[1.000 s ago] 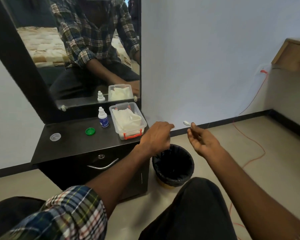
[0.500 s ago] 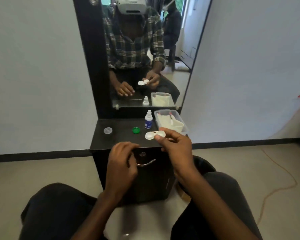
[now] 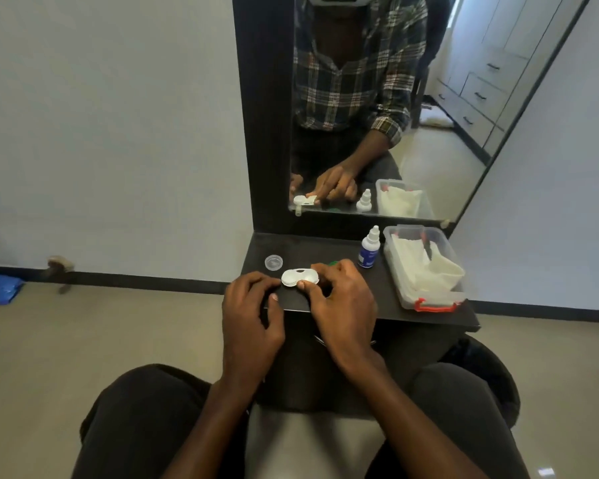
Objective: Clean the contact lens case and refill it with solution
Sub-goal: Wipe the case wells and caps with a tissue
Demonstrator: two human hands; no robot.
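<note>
Your right hand (image 3: 339, 305) pinches the white, two-well plastic contact lens case (image 3: 300, 277) between thumb and curled fingers, holding its right well at the front edge of the black cabinet top (image 3: 343, 307). Your left hand (image 3: 251, 312) sits just left of the case with fingers curled; the fingertips (image 3: 274, 281) reach the case's left well, but whether they grip it cannot be determined. A clear round cap (image 3: 273, 262) lies near the left edge of the top, behind the case. A green cap (image 3: 333, 263) shows partly behind your right hand. The white dropper bottle with a blue label (image 3: 369, 248) stands upright toward the back, beside the clear plastic box with red latches (image 3: 426, 267) at the right edge.
</note>
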